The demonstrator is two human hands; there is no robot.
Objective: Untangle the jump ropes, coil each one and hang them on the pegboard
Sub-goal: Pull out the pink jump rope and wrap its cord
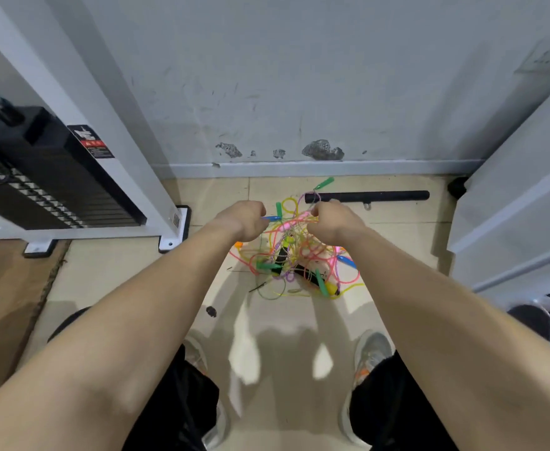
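While both bare arms reach forward and down, the left hand [244, 219] has its fingers curled tight round a blue handle [273, 218], whose tip sticks out toward the other hand. The right hand [332, 222] is just beside it, fingers curled and gripping strands at the top of the tangle [293, 258]; a pink handle [286, 226] lies between the two hands and points up toward the right one, though whether that hand holds it or only the cords cannot be told.

The tangle is a loose knot of thin cords in pink, yellow, green and purple. Its upper strands are lifted to the hands, and the rest spreads over the tiled floor [283, 418] below and ahead of them, near the foot of a scuffed grey wall [299, 76]. Green, yellow, blue and black handles are caught up in it. One green handle [325, 182] lies at the far edge, next to a black bar [368, 196] that rests on the floor along the wall.

A weight machine [55, 190] with a white frame stands to the left. At the bottom, two grey shoes [373, 349] and dark trouser legs are visible
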